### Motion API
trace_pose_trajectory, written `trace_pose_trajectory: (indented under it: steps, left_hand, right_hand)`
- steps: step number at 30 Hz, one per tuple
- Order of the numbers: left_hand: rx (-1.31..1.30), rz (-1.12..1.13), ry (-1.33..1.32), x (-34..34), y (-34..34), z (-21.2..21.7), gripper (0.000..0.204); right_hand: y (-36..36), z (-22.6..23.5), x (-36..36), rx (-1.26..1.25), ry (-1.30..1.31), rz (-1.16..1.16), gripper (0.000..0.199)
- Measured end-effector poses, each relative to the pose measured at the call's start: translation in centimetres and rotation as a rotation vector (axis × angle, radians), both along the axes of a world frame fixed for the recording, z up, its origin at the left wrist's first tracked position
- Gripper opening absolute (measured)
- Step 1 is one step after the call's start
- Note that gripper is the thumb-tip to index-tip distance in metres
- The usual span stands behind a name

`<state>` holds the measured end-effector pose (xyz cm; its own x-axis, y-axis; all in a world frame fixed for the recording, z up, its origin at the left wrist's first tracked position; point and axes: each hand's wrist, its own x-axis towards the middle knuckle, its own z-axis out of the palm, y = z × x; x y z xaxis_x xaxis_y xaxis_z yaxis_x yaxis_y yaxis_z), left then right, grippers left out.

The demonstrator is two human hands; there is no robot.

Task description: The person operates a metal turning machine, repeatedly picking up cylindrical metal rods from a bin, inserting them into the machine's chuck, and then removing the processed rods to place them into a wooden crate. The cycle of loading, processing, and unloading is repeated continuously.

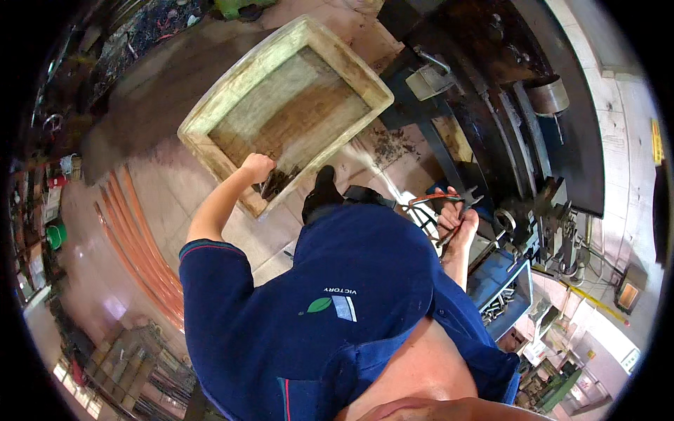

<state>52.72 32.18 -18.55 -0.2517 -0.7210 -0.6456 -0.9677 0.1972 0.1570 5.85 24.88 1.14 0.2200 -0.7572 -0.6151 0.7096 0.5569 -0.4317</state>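
Note:
My left hand (258, 168) is closed in a fist over the near left edge of a large, pale, stained tub (203, 121). A short grey metal piece pokes out below the fist, but its kind cannot be made out. Beside it in the tub's near corner lies a heap of dark bits (284, 179). On the right, my right hand (460, 223) is closed around an open-end wrench (471, 199) with its jaw pointing up and away. The same hand holds a tool with red-orange and black handles (426, 199), which looks like pliers; its head is hidden.
A dark machine (491, 105) with rails stands at the right. Below it, a blue bin (523, 295) holds several metal parts. Long copper-coloured bars (133, 238) lie on the floor at left. Dark debris (393, 144) is scattered between tub and machine. My shoe (324, 186) is next to the tub.

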Motion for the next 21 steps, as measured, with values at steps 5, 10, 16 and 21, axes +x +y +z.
trace_pose_trajectory:
  steps: [5, 10, 16, 21]
  left_hand:
    - [0.029, 0.078, -0.082, 0.2, -0.8, 1.9, 0.014]
    - [-0.432, 0.499, 0.050, 1.1, -1.8, 4.4, 0.015]
    - [-0.395, 1.266, 1.425, -3.5, -7.8, 13.5, 0.012]
    - [-0.183, 0.967, 1.734, -12.2, -13.9, 21.3, 0.013]
  right_hand:
    - [0.2, -0.1, -0.7, 0.011, 0.026, -0.004, 0.044]
    - [0.4, -1.4, -2.0, -0.125, 0.068, 0.080, 0.037]
    - [-2.5, 3.2, 2.2, -0.247, 0.423, 0.398, 0.026]
    - [-3.3, 5.1, 5.8, -0.411, 0.546, 0.652, 0.037]
